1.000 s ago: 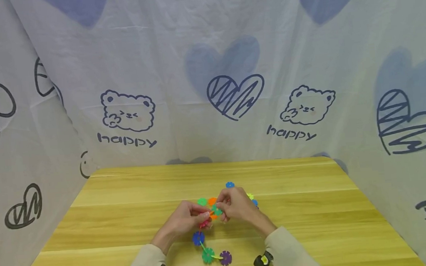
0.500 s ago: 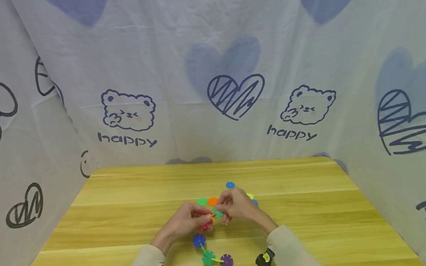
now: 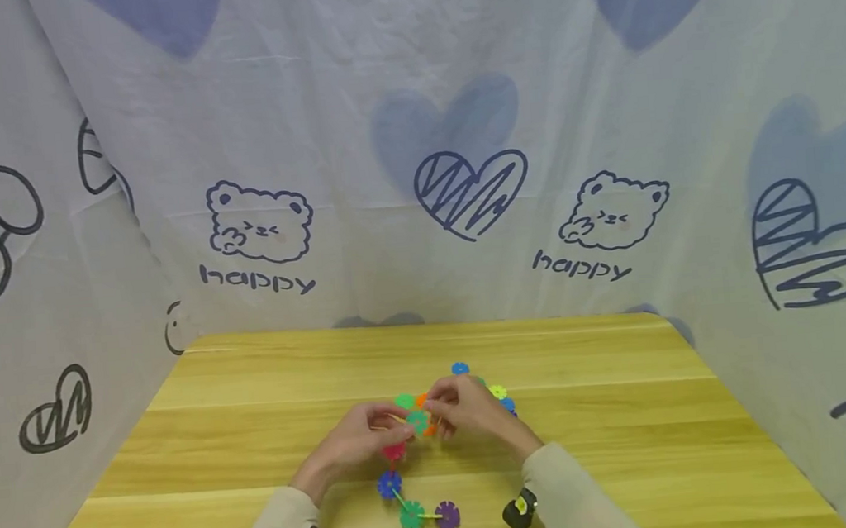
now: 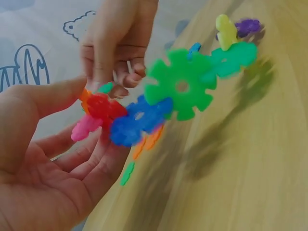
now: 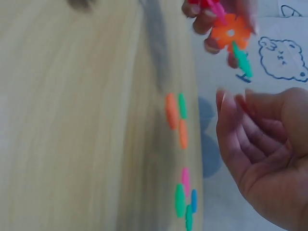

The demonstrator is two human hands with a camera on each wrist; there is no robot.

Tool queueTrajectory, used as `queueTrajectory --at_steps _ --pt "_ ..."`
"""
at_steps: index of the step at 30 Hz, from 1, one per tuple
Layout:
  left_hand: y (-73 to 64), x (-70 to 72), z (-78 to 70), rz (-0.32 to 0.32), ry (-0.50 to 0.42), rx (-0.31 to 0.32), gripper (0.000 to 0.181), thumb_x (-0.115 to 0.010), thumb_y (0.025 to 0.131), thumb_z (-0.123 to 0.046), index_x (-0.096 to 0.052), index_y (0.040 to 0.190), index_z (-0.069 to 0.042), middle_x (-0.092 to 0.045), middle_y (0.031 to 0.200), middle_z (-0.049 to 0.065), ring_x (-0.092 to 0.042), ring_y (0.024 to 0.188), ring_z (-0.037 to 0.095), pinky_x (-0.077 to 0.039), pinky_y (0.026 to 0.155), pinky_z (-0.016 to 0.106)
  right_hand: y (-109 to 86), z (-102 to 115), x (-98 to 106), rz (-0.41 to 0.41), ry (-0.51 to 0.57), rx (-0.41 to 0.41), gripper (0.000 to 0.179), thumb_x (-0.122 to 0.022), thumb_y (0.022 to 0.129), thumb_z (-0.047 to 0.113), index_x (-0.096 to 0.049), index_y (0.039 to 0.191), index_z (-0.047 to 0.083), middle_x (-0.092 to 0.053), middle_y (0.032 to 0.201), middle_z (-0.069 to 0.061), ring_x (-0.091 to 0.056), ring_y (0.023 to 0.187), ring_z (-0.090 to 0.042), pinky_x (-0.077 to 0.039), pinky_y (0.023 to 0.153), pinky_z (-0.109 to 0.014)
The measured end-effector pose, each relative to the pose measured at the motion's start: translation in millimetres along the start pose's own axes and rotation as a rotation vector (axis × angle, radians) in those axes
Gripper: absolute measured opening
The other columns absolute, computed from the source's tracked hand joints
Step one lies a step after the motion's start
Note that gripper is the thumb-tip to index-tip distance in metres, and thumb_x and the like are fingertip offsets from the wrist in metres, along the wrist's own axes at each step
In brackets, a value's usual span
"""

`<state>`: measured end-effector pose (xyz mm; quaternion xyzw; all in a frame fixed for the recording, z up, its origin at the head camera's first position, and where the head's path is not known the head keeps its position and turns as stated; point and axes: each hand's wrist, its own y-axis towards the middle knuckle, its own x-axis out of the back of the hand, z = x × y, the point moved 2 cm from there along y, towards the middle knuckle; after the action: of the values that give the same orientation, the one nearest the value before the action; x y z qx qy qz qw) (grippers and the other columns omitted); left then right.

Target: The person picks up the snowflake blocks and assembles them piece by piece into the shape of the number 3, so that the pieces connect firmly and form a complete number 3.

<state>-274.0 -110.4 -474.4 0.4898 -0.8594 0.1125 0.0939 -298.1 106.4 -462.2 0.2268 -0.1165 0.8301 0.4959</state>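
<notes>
My left hand (image 3: 355,442) pinches a chain of slotted plastic flower discs by its upper end. Down from the fingers hang a pink disc (image 3: 394,451), a blue disc (image 3: 389,485), a green disc (image 3: 412,517) and, last, a purple disc (image 3: 447,516). Beyond the fingertips, an orange disc (image 5: 230,32) carries a teal-green disc (image 5: 242,60) at the chain's tip. Close to that tip is my right hand (image 3: 473,409), its fingers bent loosely and nothing showing between them. In the right wrist view a small gap parts its fingertips from the teal-green disc.
Several loose discs lie on the wooden table behind the hands, among them a light green one (image 3: 404,400), a blue one (image 3: 460,368) and a yellow one (image 3: 498,391). A printed cloth (image 3: 363,260) hangs behind the table and along its sides.
The right hand has let go of the teal-green disc, which it pinched before. My left hand has drawn slightly left with the chain, and the hanging discs have swung a little left.
</notes>
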Motion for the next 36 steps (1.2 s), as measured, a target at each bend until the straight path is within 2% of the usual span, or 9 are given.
queueTrajectory --at_steps 3,6,8,12,16,22,28,31,36 --pt "-2.4 3.6 -0.3 -0.027 -0.028 0.011 0.050 -0.069 0.100 -0.029 -0.055 0.142 -0.005 -0.075 0.114 0.017 -0.073 0.097 0.025 -0.058 0.088 0.037 3.6 -6 -1 -0.055 -0.106 -0.005 0.014 -0.066 0.101 0.010 -0.073 0.100 -0.001 -0.074 0.084 -0.017 -0.070 0.064 -0.023 -0.060 0.061 -0.029" --pt "-3.8 6.1 -0.7 -0.036 -0.055 0.007 0.052 -0.070 0.099 -0.027 -0.053 0.145 -0.008 -0.074 0.116 0.021 -0.073 0.101 0.031 -0.057 0.087 0.035 6.1 -10 -3 -0.076 -0.229 0.003 0.010 -0.070 0.098 0.011 -0.075 0.096 0.003 -0.075 0.088 -0.010 -0.066 0.070 -0.015 -0.056 0.063 -0.024" --pt "-3.9 6.9 -1.3 -0.036 -0.062 -0.004 0.052 -0.070 0.100 -0.026 -0.053 0.146 -0.008 -0.073 0.116 0.022 -0.073 0.100 0.031 -0.056 0.086 0.033 7.5 -13 -7 -0.070 -0.300 0.015 0.008 -0.072 0.097 0.013 -0.076 0.097 0.006 -0.075 0.093 -0.007 -0.066 0.078 -0.014 -0.056 0.068 -0.025" --pt "-3.1 6.9 -0.7 -0.037 -0.059 -0.019 0.050 -0.070 0.099 -0.025 -0.055 0.145 -0.008 -0.073 0.115 0.023 -0.073 0.097 0.029 -0.056 0.083 0.031 10.1 -17 -14 -0.048 -0.402 0.059 0.016 -0.078 0.092 0.015 -0.076 0.102 0.002 -0.076 0.100 -0.011 -0.069 0.090 -0.022 -0.060 0.079 -0.035" --pt "-2.1 5.1 0.5 -0.045 -0.055 -0.024 0.046 -0.071 0.099 -0.026 -0.060 0.141 -0.011 -0.074 0.114 0.020 -0.073 0.098 0.030 -0.056 0.083 0.031 11.6 -21 -18 -0.056 -0.483 0.089 0.021 -0.083 0.087 0.015 -0.077 0.100 0.001 -0.075 0.099 -0.013 -0.069 0.092 -0.025 -0.060 0.082 -0.037" --pt "-1.8 3.1 1.2 -0.047 -0.059 -0.026 0.043 -0.071 0.099 -0.026 -0.062 0.138 -0.011 -0.072 0.117 0.026 -0.074 0.099 0.033 -0.057 0.085 0.033 9.7 -23 -16 -0.056 -0.475 0.119 0.019 -0.085 0.084 0.010 -0.073 0.095 0.001 -0.074 0.092 -0.010 -0.065 0.083 -0.017 -0.057 0.075 -0.029" --pt "-1.9 1.4 1.2 -0.040 -0.051 -0.032 0.045 -0.070 0.099 -0.025 -0.060 0.140 -0.009 -0.071 0.118 0.028 -0.075 0.094 0.027 -0.058 0.089 0.035 4.3 -25 -11 -0.041 -0.395 0.066 0.016 -0.081 0.087 0.005 -0.068 0.095 0.006 -0.070 0.087 -0.006 -0.060 0.076 -0.010 -0.052 0.066 -0.023" --pt "-1.9 0.7 1.1 -0.045 -0.052 -0.031 0.046 -0.070 0.100 -0.024 -0.060 0.141 -0.008 -0.071 0.119 0.027 -0.076 0.092 0.026 -0.058 0.089 0.035 1.4 -23 -7 -0.064 -0.345 0.026 0.011 -0.077 0.089 0.003 -0.069 0.096 0.008 -0.069 0.088 -0.004 -0.060 0.078 -0.011 -0.052 0.068 -0.025" --pt "-1.3 0.3 1.0 -0.048 -0.053 -0.026 0.046 -0.069 0.100 -0.025 -0.059 0.142 -0.007 -0.073 0.120 0.026 -0.077 0.091 0.026 -0.059 0.090 0.037 -0.1 -20 -1 -0.118 -0.319 0.038 0.008 -0.078 0.090 0.005 -0.073 0.096 0.007 -0.071 0.087 -0.004 -0.060 0.076 -0.011 -0.053 0.068 -0.024"
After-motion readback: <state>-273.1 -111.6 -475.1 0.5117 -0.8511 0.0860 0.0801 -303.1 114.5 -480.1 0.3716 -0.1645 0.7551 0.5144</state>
